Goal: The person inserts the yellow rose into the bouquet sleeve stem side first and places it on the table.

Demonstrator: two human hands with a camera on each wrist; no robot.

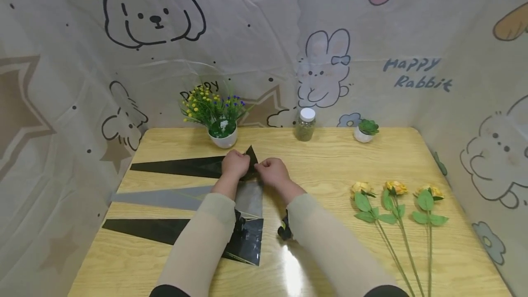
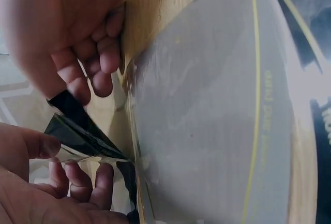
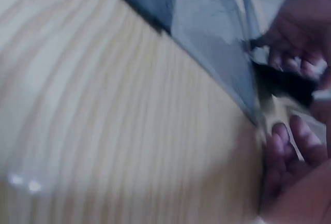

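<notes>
Left hand (image 1: 236,164), right hand (image 1: 274,171): grips pinching wide end of far black plastic sleeve (image 1: 185,167), on worktop (image 1: 330,164) beyond grey sleeve (image 1: 165,197). Best part film gently, evenly, lest it tear.

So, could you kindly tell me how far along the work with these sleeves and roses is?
Done: the far black sleeve, grey sleeve and near black sleeve lie in a row. In hand: the left hand and right hand hold the far black sleeve's wide end. Probably remaining: wrapping the yellow roses, which lie outside the sleeves.
</notes>
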